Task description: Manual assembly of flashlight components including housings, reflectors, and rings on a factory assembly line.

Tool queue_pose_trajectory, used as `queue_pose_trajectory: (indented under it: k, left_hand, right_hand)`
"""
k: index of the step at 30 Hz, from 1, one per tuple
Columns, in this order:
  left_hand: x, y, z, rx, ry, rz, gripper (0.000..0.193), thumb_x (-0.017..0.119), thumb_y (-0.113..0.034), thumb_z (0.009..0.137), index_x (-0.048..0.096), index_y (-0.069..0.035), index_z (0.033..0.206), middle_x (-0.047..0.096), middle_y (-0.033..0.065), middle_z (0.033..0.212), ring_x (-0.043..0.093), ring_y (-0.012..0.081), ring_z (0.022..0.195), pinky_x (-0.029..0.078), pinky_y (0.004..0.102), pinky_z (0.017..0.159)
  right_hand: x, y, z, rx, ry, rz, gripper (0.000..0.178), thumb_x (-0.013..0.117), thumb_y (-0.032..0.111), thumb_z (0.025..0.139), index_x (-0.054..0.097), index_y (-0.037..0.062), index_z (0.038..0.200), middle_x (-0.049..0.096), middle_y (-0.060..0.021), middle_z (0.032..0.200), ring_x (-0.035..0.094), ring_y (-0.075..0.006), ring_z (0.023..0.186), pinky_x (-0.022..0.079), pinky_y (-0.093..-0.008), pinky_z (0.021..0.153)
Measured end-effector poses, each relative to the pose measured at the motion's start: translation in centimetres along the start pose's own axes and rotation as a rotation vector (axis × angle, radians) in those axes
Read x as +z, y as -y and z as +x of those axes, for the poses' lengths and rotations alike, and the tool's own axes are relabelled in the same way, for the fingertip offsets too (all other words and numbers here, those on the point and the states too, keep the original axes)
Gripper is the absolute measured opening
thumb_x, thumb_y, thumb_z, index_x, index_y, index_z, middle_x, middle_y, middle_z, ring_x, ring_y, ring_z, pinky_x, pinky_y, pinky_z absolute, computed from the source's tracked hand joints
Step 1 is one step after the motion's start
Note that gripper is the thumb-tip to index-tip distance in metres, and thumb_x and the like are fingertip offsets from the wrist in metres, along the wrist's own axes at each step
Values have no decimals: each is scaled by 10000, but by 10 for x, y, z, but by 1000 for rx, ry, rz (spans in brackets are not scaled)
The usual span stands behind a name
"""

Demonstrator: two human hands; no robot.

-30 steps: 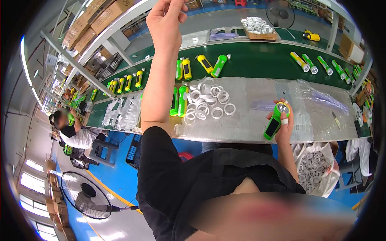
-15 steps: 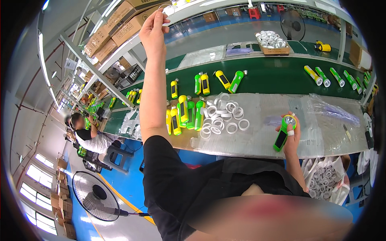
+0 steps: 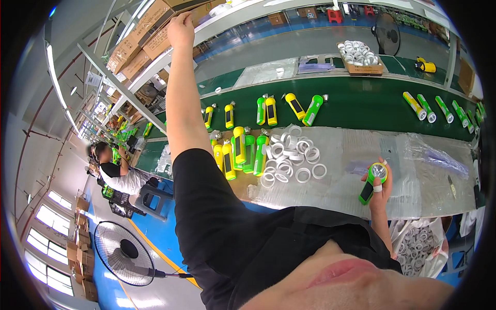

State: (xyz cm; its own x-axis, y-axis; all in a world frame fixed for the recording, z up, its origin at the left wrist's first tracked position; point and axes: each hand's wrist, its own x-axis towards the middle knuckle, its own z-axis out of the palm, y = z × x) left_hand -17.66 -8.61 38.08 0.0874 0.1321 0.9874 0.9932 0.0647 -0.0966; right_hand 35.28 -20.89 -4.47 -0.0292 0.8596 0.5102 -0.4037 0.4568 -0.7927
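My left hand (image 3: 181, 31) is raised to the upper shelf, close beside the cardboard boxes (image 3: 150, 28). Its fingers are bent together, and whatever may be in them is hidden. Over the right part of the bench, my right hand (image 3: 381, 194) grips a green flashlight (image 3: 368, 190) with a yellow rim, its lens tilted up and a dark panel on its body. White bands wrap fingers of that hand. Loose white rings (image 3: 303, 174) lie piled mid-bench, next to a cluster of yellow and green flashlights (image 3: 239, 145).
More flashlights lie along the green belt (image 3: 351, 103) behind the bench. A carton of white rings (image 3: 366, 69) stands beyond it. Clear plastic bags (image 3: 434, 150) are at right, above a sack of rings (image 3: 416, 245). A standing fan (image 3: 124, 253) and a seated co-worker (image 3: 121, 175) are at left.
My left hand has moved left and slightly down along the shelf, its fingers now more curled. The whole view has shifted a little; my right hand still grips the flashlight.
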Motion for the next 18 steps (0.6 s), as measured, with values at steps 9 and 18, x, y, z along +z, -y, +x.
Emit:
queue_pose_trajectory:
  k: [9,18]
  left_hand:
    - [44,13,13,-67,271,281,285,606,-408,887,731,-205,1044,685,89,1029,643,308,980,522,410,813]
    - [38,9,38,2,82,297,512,527,-593,908,619,-91,873,696,154,792,658,382,785,509,461,689]
  right_hand:
    - [2,0,-5,9,-7,-45,647,623,375,918,388,1,1391,598,-114,995,620,-180,791,508,-309,734]
    - [-1,-4,-4,43,-36,-119,769,612,507,892,365,-15,1399,583,-116,1017,606,-175,787,492,-299,715]
